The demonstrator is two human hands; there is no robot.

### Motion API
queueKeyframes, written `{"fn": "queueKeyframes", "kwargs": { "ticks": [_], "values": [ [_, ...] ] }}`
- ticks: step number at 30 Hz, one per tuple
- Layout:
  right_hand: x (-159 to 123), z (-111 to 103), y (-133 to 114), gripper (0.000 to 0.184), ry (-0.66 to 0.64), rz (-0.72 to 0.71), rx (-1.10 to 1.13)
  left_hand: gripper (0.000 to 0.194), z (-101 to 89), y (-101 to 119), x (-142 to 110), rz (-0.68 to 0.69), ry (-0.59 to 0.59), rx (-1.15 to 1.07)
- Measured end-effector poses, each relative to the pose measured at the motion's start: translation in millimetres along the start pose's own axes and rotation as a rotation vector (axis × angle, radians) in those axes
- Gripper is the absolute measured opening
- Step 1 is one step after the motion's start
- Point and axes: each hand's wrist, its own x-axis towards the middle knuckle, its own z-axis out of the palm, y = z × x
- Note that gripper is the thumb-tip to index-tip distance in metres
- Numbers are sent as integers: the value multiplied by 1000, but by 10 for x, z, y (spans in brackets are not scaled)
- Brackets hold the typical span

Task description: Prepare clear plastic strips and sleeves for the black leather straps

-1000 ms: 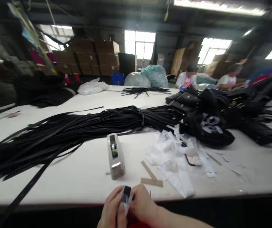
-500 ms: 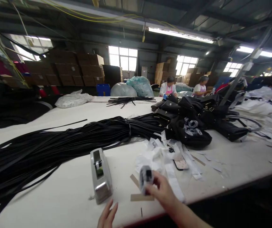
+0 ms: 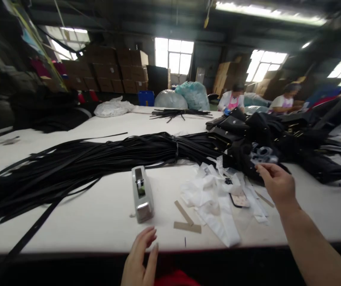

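Observation:
My right hand point(image 3: 276, 183) reaches out over the table to the open black bag point(image 3: 248, 161). Its fingertips are just below several small black pieces wrapped in clear film point(image 3: 262, 153) that lie in the bag. The fingers are loosely apart and I see nothing in them. Low at the near table edge my left hand point(image 3: 139, 258) hovers with its fingers stretched out, empty, just in front of the grey tape dispenser point(image 3: 141, 193). Two brown card strips point(image 3: 186, 220) lie between the hands.
A big tied bundle of black straps point(image 3: 84, 163) fans across the white table point(image 3: 99, 214). Crumpled white paper point(image 3: 215, 194) and a phone point(image 3: 240, 200) lie right of the dispenser. More black bags point(image 3: 307, 139) are piled at the right. Two people sit beyond the table, with cartons behind.
Both hands held a small wrapped black piece at the table edge. The right hand carried it to the bag at the right and now shows none; the left hand dropped away, open.

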Motion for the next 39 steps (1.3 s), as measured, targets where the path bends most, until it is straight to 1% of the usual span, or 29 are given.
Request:
{"fn": "queueKeyframes", "kwargs": {
  "ticks": [2,4,6,8,10,14,17,21,24,26,30,33,36,39],
  "values": [
    [-434,192,15,40,-201,24,35,29,-62,147,12,-40,-38,20],
    [-795,375,19,37,-384,52,52,28,-76,251,18,-61,-80,28],
    [-1042,523,11,34,-493,62,45,27,-65,304,11,-72,-113,39],
    [-1181,621,-6,31,-541,52,23,25,-50,323,-8,-79,-127,57],
    [-1246,671,-29,30,-577,27,6,23,-40,326,-28,-86,-129,66],
    [-1278,710,-59,30,-657,-41,-19,20,-19,331,-53,-95,-129,52],
    [-1279,772,-47,30,-638,-93,-97,19,2,345,-56,-96,-139,40],
    [-1309,924,-24,35,-623,-186,-208,19,27,379,-42,-90,-161,29],
    [-1345,1001,-21,30,-646,-242,-245,19,37,404,-32,-91,-176,25],
    [-1351,991,-17,28,-630,-254,-261,19,38,407,-35,-96,-181,23],
    [-1313,857,-5,34,-554,-269,-284,18,34,373,-57,-108,-185,26],
    [-1297,729,-45,29,-598,-361,-266,18,36,346,-63,-117,-192,19],
    [-1321,555,-228,29,-663,-441,-173,18,49,356,-41,-126,-220,-3],
    [-1420,316,-595,21,-737,-431,86,19,85,410,0,-136,-268,-67]
  ]
}}
